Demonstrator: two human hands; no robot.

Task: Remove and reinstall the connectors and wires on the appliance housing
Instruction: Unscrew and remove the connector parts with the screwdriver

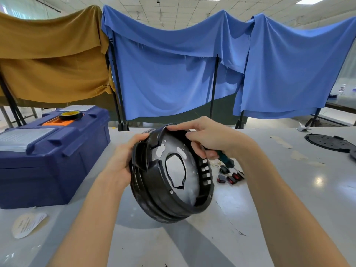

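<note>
Two hands [119, 160] [210, 137] around tilted housing [169, 182], connectors possibly hidden.

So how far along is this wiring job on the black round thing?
Removal looks done: red-and-black connectors lie loose on the table. In hand: left hand and right hand hold the black housing tilted. Left: refitting them.

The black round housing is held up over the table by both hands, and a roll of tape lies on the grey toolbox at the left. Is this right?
Not quite: the head view shows the toolbox is dark blue, not grey. The housing, left hand, right hand, table and tape roll are as stated.
</note>
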